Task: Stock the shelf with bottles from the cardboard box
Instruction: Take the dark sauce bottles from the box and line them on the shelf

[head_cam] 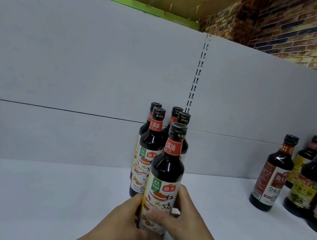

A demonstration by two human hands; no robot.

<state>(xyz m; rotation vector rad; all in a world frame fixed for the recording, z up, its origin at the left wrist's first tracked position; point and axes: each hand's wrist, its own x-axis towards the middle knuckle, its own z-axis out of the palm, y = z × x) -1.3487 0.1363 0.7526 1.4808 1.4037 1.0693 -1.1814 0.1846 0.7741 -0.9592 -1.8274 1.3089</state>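
Note:
A dark soy sauce bottle [167, 169] with an orange neck band and a white label stands upright on the white shelf [38, 194], at the front of a small group. My left hand [127, 218] wraps its lower left side and my right hand [178, 214] its lower right, thumb across the label. Behind it stand several matching bottles [147, 149] in two short rows. The cardboard box is out of view.
A different group of dark bottles [273, 175] with red and yellow labels stands at the right end of the shelf. The grey back panel [79, 65] has a slotted upright [198, 74]. A brick-patterned wall shows above.

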